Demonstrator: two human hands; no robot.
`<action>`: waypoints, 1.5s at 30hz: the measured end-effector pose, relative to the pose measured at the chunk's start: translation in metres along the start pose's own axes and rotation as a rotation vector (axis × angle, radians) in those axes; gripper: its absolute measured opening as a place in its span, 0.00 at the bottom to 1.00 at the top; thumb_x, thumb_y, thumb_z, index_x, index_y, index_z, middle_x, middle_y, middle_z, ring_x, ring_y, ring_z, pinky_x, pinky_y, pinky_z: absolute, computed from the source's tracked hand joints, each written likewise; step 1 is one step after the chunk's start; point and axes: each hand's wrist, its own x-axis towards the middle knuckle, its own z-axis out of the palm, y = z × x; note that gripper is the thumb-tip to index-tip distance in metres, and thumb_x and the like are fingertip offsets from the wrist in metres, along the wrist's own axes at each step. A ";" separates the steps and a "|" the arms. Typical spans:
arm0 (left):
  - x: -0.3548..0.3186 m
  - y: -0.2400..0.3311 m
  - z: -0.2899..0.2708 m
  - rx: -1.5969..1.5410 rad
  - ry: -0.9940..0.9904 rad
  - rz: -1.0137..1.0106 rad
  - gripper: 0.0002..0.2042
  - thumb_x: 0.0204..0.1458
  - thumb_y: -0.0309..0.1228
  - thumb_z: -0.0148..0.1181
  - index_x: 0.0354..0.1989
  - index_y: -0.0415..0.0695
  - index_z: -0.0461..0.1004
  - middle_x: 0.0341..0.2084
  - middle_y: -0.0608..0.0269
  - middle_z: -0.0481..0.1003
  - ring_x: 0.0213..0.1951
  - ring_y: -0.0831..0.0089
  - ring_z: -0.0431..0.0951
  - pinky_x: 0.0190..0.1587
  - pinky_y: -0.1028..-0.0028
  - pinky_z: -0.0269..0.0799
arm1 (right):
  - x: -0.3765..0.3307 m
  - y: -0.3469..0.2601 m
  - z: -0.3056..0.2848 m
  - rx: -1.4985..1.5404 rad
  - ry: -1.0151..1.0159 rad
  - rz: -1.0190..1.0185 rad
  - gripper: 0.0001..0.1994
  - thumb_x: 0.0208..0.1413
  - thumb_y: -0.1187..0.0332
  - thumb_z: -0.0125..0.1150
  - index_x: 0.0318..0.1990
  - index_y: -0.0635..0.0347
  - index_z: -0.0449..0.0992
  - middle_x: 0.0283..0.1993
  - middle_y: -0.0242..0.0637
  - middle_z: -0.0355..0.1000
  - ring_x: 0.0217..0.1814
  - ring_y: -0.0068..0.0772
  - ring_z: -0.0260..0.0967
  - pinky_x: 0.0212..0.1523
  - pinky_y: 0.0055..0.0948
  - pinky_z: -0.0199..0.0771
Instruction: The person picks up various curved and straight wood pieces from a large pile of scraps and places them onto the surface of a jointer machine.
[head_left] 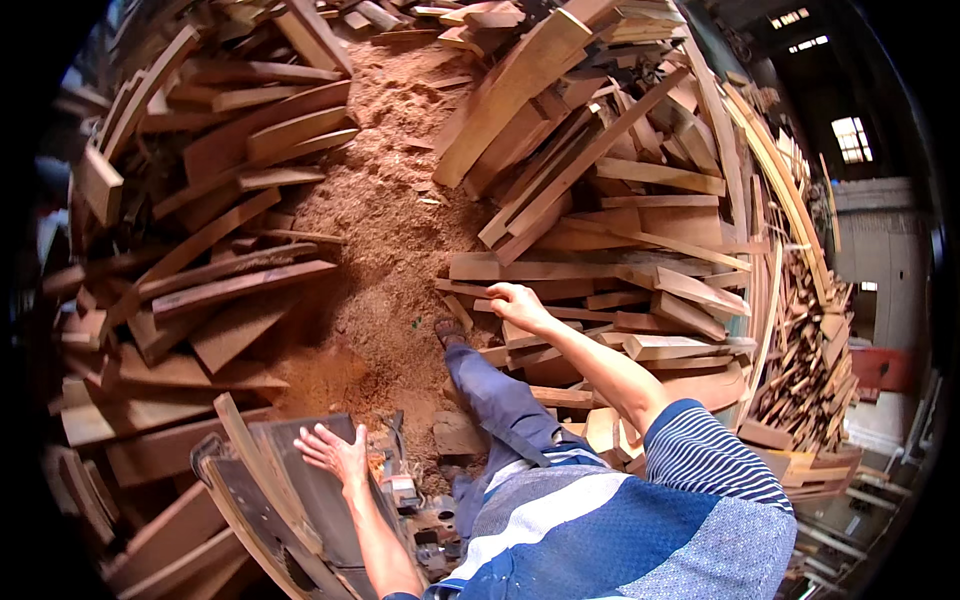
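One bare left hand [338,455], in the head view, is open with fingers spread over a dark panel [322,512] at the lower left of the frame; it grips nothing, and whether it touches the panel is hard to tell. The right hand [522,307], at the centre, is partly closed, fingertips at the left ends of piled timber; whether it pinches anything cannot be told.

The nearest piece is a thin strip [460,288] just left of those fingertips, below a thicker board [475,266]. The board's long axis runs across the frame, nearly level, with its blunt end pointing left toward the sawdust [390,230]. The strip points the same way, dipping slightly to the right.

Pulling a piece from this pile could make its neighbours slide, since they lie crossed and uneven; fingers might be trapped between them. Long planks [520,90] lean at a slant in the upper centre and could slip if their support shifts. The foot [451,330] beside the pile could be struck by a falling piece, or lose its footing on the loose sawdust. Rough edges might also leave splinters in uncovered skin.
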 end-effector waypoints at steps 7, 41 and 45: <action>0.020 0.020 -0.014 0.056 -0.150 -0.082 0.52 0.34 0.50 0.77 0.65 0.35 0.53 0.71 0.40 0.43 0.73 0.38 0.34 0.71 0.39 0.35 | -0.010 0.035 -0.001 -0.116 -0.029 0.090 0.15 0.49 0.69 0.55 0.43 0.61 0.80 0.45 0.51 0.78 0.51 0.52 0.76 0.53 0.42 0.75; 0.019 0.019 -0.032 -0.008 -0.318 -0.222 0.52 0.38 0.51 0.74 0.70 0.44 0.52 0.73 0.50 0.38 0.74 0.39 0.28 0.71 0.37 0.30 | 0.036 0.037 -0.052 -0.612 -0.293 0.084 0.16 0.48 0.69 0.61 0.46 0.61 0.81 0.42 0.48 0.80 0.45 0.42 0.80 0.48 0.35 0.78; 0.010 0.014 -0.043 -0.036 -0.236 -0.202 0.48 0.38 0.49 0.73 0.69 0.47 0.56 0.73 0.50 0.42 0.74 0.39 0.29 0.71 0.37 0.30 | 0.090 -0.001 -0.008 -0.608 -0.376 0.013 0.14 0.48 0.66 0.60 0.42 0.55 0.84 0.44 0.48 0.79 0.50 0.47 0.77 0.53 0.40 0.76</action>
